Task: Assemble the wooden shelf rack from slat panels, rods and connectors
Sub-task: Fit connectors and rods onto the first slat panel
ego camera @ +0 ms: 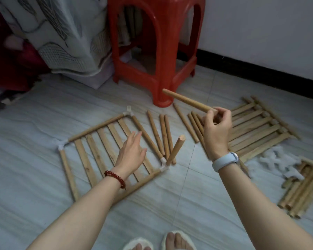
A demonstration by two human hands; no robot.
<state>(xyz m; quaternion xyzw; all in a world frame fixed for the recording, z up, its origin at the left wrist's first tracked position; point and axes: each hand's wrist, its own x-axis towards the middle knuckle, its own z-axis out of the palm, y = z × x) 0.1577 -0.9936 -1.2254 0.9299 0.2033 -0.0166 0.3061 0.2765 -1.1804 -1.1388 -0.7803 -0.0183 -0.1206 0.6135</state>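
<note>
Step, judged: fitting upright posts into corner connectors of flat pale-wood slat panel [105, 147] on grey tiled floor [34, 123].

One round wooden rod [175, 150] stands tilted in white plastic connector [163, 164] at panel's right corner.

Right hand [216, 127] pinches second round wooden rod [186, 101], held in air.

Left hand [132, 152] open, fingers straight, over slats, holding nothing.

Next: seat held rod in white connector [127, 110] at far corner, press straight down.
</note>
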